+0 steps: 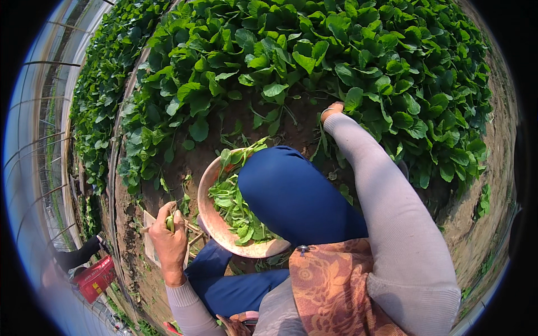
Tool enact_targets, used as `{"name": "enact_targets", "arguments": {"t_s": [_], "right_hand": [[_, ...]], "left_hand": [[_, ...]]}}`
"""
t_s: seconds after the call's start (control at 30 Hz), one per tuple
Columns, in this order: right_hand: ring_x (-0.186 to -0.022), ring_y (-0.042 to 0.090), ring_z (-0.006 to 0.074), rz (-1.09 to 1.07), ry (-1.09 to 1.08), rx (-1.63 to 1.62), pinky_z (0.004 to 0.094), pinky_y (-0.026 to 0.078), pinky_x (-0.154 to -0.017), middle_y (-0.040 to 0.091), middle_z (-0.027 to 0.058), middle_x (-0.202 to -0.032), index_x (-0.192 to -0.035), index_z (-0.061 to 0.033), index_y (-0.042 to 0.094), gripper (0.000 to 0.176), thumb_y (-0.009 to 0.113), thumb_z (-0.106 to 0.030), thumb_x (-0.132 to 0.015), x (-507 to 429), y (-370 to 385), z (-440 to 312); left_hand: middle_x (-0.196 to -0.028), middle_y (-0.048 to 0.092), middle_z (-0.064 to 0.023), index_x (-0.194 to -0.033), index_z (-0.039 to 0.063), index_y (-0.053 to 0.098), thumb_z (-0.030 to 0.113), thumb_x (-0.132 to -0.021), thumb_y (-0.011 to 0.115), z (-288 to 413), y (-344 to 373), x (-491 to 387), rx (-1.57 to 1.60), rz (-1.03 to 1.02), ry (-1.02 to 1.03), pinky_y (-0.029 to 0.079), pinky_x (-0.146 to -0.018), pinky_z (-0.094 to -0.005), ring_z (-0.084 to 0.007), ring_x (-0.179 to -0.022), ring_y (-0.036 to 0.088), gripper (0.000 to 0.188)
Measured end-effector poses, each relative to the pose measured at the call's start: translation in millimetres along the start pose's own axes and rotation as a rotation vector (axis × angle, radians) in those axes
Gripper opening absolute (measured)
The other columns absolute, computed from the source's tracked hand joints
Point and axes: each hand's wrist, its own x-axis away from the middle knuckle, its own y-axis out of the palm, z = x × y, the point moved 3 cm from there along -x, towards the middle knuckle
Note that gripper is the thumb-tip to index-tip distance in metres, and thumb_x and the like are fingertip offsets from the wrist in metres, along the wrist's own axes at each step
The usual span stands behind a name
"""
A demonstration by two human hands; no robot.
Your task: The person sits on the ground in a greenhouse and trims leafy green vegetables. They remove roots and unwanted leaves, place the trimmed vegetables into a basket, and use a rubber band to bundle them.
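Observation:
My left hand (170, 237) is raised at the lower left, beside a round basin (209, 210). Its fingers are closed around a small green plant piece (170, 223), and a flat, pale tool or board (150, 243) shows behind the hand. Picked leafy greens (239, 210) lie in the basin, partly hidden by my knee. On the right, my right hand (333, 110) reaches to the base of the leafy plants (354, 98) at the bed's edge. Leaves hide its fingertips, so whether it grips anything cannot be seen.
Dense leafy plants (269, 54) fill the bed ahead. Bare soil with loose leaves (189, 164) lies around the basin. A hose or strip (112, 168) runs along the left. A red bag or box (96, 278) and a person's dark sleeve (77, 254) show at the lower left, by the greenhouse frame.

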Motion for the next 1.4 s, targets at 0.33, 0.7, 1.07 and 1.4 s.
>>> {"name": "enact_targets", "arguments": {"t_s": [0.33,0.7,1.07,1.4], "right_hand": [[-0.116,0.063,0.0249,0.024,0.135,-0.602,0.0375,0.05,-0.089,0.064,0.0109,-0.127,-0.125,-0.0091,0.064,0.042,0.059,-0.026,-0.087,29,32,25],[-0.116,0.062,0.0251,-0.277,0.081,-0.894,0.0379,0.052,-0.093,0.064,0.0108,-0.126,-0.116,-0.0071,0.069,0.042,0.069,-0.029,-0.08,33,65,38],[-0.102,0.064,0.0292,-0.494,0.147,-1.768,0.0416,0.049,-0.094,0.067,0.0164,-0.118,-0.113,0.0008,0.066,0.044,0.073,-0.028,-0.081,44,79,21],[-0.121,0.055,0.0313,-0.374,0.006,-1.756,0.0417,0.042,-0.102,0.057,0.0196,-0.135,-0.126,0.0058,0.058,0.053,0.067,-0.025,-0.084,41,83,25]], "left_hand": [[-0.071,0.061,-0.0094,-0.109,-0.001,0.064,0.002,-0.087,0.061,-2,-2,4,0.018,0.029,0.002,0.046,-0.059,-0.0287,-0.012,-0.062,0.054,0.022],[-0.073,0.063,-0.0109,-0.11,-0.002,0.064,0.004,-0.087,0.062,-6,-3,9,0.031,0.02,-0.032,0.048,-0.062,-0.0299,-0.0139,-0.065,0.059,0.024],[-0.076,0.066,-0.0128,-0.111,-0.001,0.064,0.005,-0.087,0.065,-10,-5,13,0.027,0.026,-0.023,0.05,-0.066,-0.0301,-0.0149,-0.068,0.061,0.025],[-0.079,0.068,-0.017,-0.109,0.001,0.066,0.009,-0.088,0.064,-17,-8,19,0.015,0.033,-0.053,0.051,-0.065,-0.0338,-0.0212,-0.069,0.066,0.023]]}}
